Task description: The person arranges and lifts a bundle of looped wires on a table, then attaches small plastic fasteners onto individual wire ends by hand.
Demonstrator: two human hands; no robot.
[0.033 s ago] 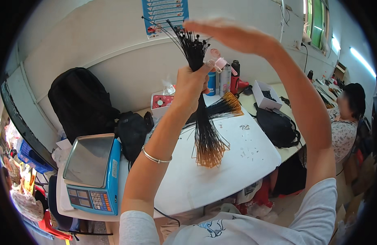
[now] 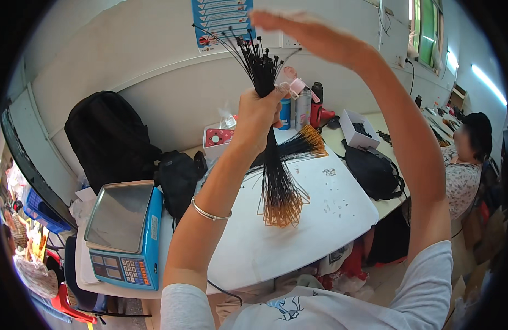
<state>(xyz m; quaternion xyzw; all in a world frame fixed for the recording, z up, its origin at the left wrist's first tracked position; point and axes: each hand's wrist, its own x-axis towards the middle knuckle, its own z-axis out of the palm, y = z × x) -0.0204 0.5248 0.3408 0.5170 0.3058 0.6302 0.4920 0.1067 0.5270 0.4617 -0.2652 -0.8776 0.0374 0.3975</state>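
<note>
L hand closed round blk strand bundle; R hand up, nothing seen in it

I've got the white bench across mid-view. By its far-left corner is a blk backpack; can't tell from here what it rests on. Blue scale w/ metal pan sits at the near-left corner. Small blk bag is between those two, at the left edge. Another blk bag lies just past the bench's right edge, w/ an open white box behind it, dark bits inside.

The bundle is held upright above the bench, approx. midway between L & R edges: blk heads fanned out up top, orange ends hanging toward the near edge. Can't tell if those ends touch. A 2nd bundle lies behind it, orange ends pointing to the far-right corner.

My L hand has a full fist on the bundle, fingers wrapped, no slack I can see. R hand is above & right of the heads, fingers straight out, a bit blurred; can't tell if it brushes a strand. Tiny scraps are scattered nr the right corner.
</note>
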